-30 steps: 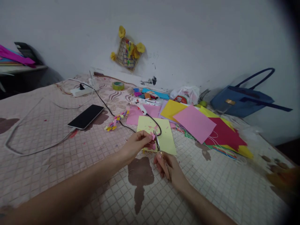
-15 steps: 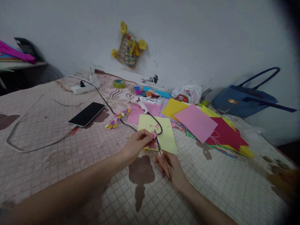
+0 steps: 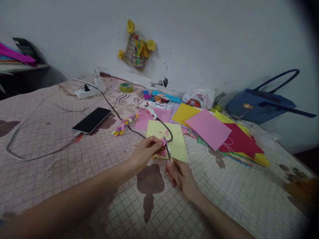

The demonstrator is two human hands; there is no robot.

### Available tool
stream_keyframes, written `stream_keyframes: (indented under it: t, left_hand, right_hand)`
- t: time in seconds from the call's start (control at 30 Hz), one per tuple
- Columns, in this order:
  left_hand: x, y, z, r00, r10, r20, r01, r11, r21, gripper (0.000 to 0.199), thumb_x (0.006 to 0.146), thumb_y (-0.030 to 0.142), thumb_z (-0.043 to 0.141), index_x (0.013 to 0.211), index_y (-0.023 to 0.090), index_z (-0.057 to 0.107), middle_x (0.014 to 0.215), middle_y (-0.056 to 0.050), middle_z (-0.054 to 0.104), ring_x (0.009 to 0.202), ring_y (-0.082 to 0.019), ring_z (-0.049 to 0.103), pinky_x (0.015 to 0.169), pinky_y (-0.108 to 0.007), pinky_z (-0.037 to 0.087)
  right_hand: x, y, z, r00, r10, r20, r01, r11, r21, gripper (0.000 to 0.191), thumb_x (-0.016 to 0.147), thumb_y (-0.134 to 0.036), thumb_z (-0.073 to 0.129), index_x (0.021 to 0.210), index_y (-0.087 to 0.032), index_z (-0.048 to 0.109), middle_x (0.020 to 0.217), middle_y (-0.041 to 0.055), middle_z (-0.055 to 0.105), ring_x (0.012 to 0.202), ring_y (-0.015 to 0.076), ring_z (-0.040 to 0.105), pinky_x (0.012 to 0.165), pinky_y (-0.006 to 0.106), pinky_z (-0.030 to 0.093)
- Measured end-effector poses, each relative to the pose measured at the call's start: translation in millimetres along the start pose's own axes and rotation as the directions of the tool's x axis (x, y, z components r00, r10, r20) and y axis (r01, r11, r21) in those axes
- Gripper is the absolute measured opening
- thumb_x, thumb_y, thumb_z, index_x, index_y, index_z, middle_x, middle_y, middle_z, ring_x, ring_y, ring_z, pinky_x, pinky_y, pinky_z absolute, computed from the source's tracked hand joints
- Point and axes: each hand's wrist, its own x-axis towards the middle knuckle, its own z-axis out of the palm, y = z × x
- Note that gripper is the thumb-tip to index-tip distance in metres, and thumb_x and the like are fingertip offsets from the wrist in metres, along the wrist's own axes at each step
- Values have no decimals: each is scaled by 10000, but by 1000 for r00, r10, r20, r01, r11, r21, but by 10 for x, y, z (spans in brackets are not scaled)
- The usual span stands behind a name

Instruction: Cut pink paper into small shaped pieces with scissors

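Between thumb and fingers, my left hand [image 3: 149,148] pinches a small pink piece of paper [image 3: 163,142]. My right hand [image 3: 181,174] is closed round the handles of a pair of scissors [image 3: 168,151], whose blades point away from me and lie against the pink piece. Both hands are over the near edge of a pale yellow sheet [image 3: 178,146], which has pink scraps scattered on it. Just beyond that sheet a white glue gun [image 3: 150,109] rests on pink paper [image 3: 141,119].
Left of the hands lie a twisted paper strip [image 3: 124,124], a tablet [image 3: 91,120] on a cable and a power strip [image 3: 86,92]. Coloured sheets [image 3: 209,129] and white string [image 3: 196,137] are at right, a blue handbag [image 3: 261,104] behind. Green tape [image 3: 126,87] sits near the wall.
The view has shifted very slightly. Both hands, the scissors and the pink piece keep nearly the same positions.
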Motion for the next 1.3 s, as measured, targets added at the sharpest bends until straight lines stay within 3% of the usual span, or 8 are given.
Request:
stream_keyframes:
  t: [0.5,0.83,1.3]
  left_hand:
    - [24,28,-14,1000,-6,16,6,1000,27,157,749,271,564,754,116,536,693,-26,580,642,-99,561,698,-275,438]
    - [15,31,-11,999,-9,31,8,999,38,169,748,286,562,740,120,533,691,-26,584,630,-100,568,686,-273,440]
    - [11,43,-7,1000,-13,25,12,999,37,176,734,295,575,748,123,547,707,-30,585,644,-99,563,699,-275,445]
  right_hand:
    - [3,84,-3,1000,12,-7,-12,1000,-11,374,836,-454,373,641,-156,490,457,-57,366,371,58,349,374,174,278]
    - [-17,-20,-30,998,39,40,-40,999,36,393,839,-479,350,656,-156,479,470,-58,355,398,65,361,382,175,276]
    - [-4,-29,-29,1000,15,18,-15,1000,12,409,831,-492,355,621,-160,469,429,-50,376,358,65,345,357,186,258]
